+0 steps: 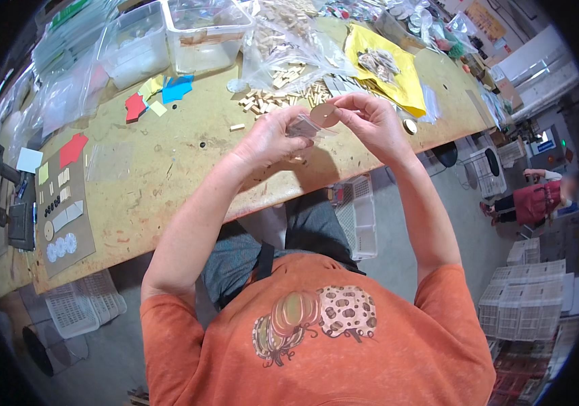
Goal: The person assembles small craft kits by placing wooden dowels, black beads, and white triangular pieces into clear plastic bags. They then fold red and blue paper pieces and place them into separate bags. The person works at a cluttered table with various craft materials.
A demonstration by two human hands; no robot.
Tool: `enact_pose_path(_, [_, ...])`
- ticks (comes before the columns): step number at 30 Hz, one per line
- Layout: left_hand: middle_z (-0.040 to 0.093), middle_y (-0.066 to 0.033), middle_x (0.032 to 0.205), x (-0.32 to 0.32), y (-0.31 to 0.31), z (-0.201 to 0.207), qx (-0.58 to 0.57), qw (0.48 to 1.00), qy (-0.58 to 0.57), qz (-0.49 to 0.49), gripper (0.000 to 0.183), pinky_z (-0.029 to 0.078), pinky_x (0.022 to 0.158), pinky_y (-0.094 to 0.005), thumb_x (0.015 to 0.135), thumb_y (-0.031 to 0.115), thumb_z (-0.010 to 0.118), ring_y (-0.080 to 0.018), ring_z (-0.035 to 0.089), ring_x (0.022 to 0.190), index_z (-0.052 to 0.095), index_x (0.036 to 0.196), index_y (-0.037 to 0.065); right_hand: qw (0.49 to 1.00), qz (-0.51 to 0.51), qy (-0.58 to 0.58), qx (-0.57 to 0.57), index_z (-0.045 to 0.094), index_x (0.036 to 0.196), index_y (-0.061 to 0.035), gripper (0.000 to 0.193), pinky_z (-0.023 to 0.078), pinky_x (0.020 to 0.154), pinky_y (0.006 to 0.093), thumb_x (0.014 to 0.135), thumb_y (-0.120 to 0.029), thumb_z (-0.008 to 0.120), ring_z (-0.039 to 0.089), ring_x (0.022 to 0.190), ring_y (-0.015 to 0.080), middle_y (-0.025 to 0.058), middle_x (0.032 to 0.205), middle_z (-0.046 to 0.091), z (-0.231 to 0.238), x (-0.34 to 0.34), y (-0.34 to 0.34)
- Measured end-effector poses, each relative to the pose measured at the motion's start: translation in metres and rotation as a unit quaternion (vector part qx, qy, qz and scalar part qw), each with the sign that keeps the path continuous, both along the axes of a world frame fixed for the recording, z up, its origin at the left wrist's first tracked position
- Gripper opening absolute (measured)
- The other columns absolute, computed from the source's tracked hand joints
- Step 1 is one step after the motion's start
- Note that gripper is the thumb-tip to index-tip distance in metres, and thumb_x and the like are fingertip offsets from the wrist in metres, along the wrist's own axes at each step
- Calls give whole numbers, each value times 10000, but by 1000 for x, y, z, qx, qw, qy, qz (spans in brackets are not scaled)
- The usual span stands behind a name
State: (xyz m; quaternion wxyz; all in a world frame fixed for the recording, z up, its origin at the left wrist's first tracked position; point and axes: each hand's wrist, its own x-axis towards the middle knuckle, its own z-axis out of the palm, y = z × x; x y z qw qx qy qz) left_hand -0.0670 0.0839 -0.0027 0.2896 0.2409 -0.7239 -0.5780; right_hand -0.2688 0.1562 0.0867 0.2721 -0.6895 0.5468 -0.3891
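My left hand [272,139] is closed on a small clear plastic bag [305,126], held just above the near part of the table. Between the thumb and fingers of my right hand [374,123] is a thin round tan disc [323,115], at the bag's upper edge. The hands are close together, and what lies inside the bag is hard to make out. Just beyond them, small wooden blocks [262,103] lie in a loose heap. A small round piece with a dark rim [409,126] sits right of my right wrist.
Clear plastic bins [205,51] stand at the back left. A large bag of wooden pieces [283,34] and a yellow bag [398,84] lie beyond my hands. A board with sorted parts [73,223] is at left. White crates [520,298] are stacked at right; another person [537,199] stands there.
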Motion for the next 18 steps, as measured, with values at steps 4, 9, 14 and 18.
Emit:
enact_pose_path(4, [679, -20, 1035, 1, 7, 9, -66, 996, -37, 36, 404, 549, 818, -283, 851, 31, 715, -101, 635, 950, 610, 1240, 49, 1000, 14, -12, 19, 717, 1015, 42, 149, 569, 832, 299, 957, -86, 667, 696, 894, 124, 60, 944, 734, -4, -1, 0])
enact_pose_path(9, [681, -32, 1021, -1, 4, -1, -7, 1000, 1, 19, 420, 542, 841, -300, 848, 66, 726, -106, 635, 956, 613, 1253, 56, 993, 24, 110, -35, 714, 1019, 10, 157, 553, 784, 312, 914, -105, 694, 696, 842, 156, 123, 855, 713, -19, -4, -8])
enact_pose_path(14, [721, -87, 1021, 1, 7, 4, -47, 998, -3, 50, 418, 556, 843, -333, 817, 81, 717, -158, 683, 959, 634, 1227, 83, 994, 32, 84, 59, 704, 1017, 4, 147, 555, 768, 320, 932, -113, 685, 703, 825, 192, 127, 922, 724, -15, -1, -7])
enact_pose_path(18, [667, -40, 1150, 2, 2, 5, 10, 999, 2, 38, 490, 544, 882, -296, 860, -18, 682, -117, 633, 1048, 562, 1329, 59, 999, 7, 37, 16, 679, 1049, 3, 163, 567, 773, 314, 919, -93, 703, 705, 840, 194, 112, 958, 713, -12, 8, -2])
